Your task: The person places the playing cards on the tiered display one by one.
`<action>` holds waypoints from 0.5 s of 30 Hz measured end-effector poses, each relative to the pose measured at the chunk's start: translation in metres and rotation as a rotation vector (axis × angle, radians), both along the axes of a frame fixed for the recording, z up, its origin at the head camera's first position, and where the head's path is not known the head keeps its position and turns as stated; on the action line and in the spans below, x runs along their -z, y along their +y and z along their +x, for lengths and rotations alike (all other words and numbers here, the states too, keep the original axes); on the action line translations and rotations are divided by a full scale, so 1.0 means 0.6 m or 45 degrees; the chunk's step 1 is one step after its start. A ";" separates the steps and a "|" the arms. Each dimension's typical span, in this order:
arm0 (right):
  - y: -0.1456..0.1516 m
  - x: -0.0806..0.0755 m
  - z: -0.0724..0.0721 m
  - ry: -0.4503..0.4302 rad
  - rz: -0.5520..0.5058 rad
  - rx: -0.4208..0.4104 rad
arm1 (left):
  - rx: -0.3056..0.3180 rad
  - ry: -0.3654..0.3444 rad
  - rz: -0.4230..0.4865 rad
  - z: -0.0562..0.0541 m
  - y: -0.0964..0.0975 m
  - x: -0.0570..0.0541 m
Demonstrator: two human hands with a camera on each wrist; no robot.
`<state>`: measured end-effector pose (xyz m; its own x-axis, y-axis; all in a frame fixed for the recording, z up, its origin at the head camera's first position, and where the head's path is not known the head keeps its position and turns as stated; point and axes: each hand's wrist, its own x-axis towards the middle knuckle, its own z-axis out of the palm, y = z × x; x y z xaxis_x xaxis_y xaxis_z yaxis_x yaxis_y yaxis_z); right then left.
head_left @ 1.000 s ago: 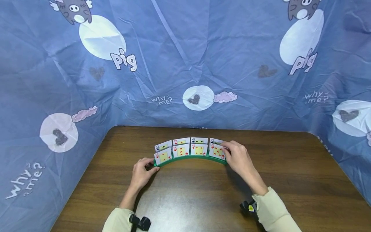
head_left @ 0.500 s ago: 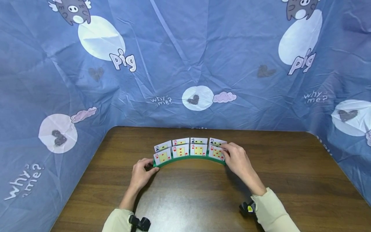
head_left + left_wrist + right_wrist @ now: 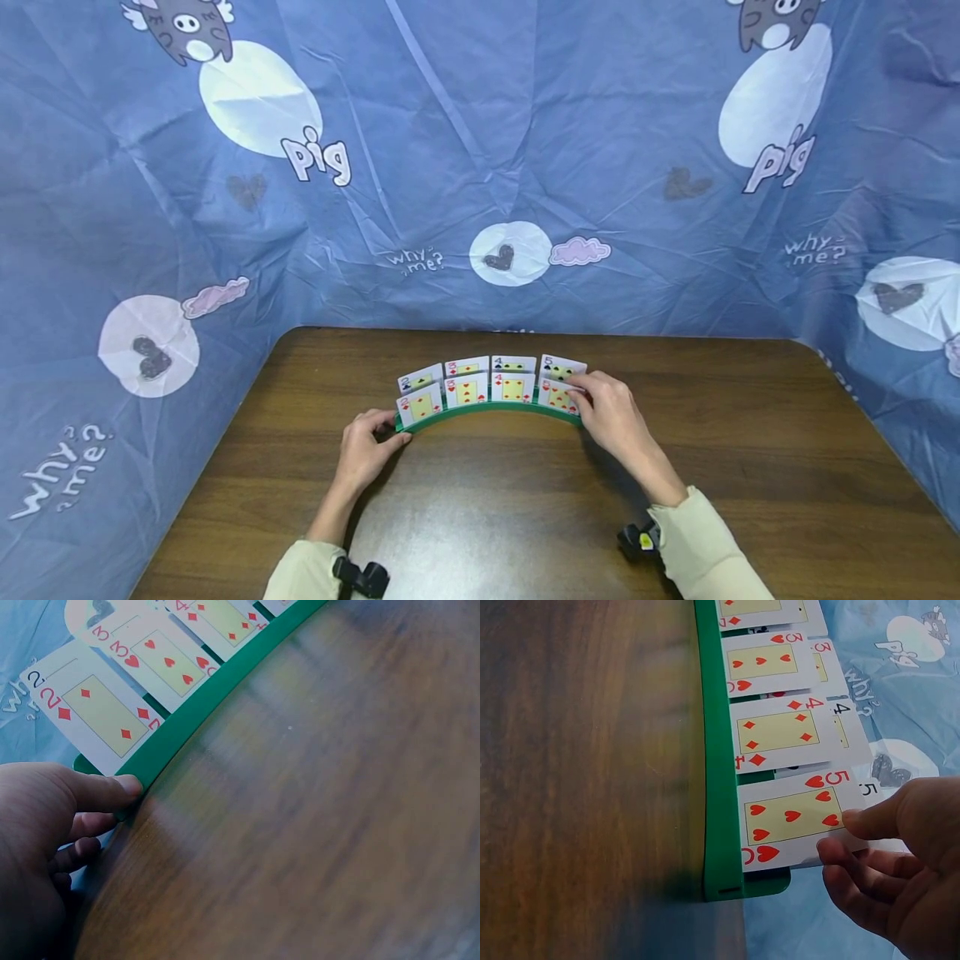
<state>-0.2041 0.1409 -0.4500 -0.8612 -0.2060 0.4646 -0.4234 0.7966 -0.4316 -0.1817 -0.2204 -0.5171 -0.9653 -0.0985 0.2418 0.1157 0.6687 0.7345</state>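
A curved green card holder [image 3: 467,409] stands on the table with two rows of playing cards upright in it. In front are the two of diamonds [image 3: 94,709], three of hearts [image 3: 771,663], four of diamonds [image 3: 784,735] and five of hearts [image 3: 791,816]. Behind them rise a two [image 3: 420,379], a three [image 3: 467,366], a four [image 3: 514,364] and a five [image 3: 558,367], mostly covered. My left hand [image 3: 365,450] grips the holder's left end, thumb on its front edge. With thumb and fingers my right hand [image 3: 617,417] pinches the upper right corner of the five of hearts.
The brown wooden table [image 3: 480,508] reaches out around the holder on all sides. Past its far edge hangs a blue printed cloth [image 3: 420,192], which also runs along both sides. Black wrist cameras sit at both sleeves.
The five of hearts has gone lower into the front row with my right hand, uncovering more of the five behind. My left hand stays at the holder's end.
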 end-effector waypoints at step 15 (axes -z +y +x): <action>0.022 -0.012 0.022 -0.034 -0.012 0.047 | 0.015 0.010 0.002 -0.007 0.004 0.003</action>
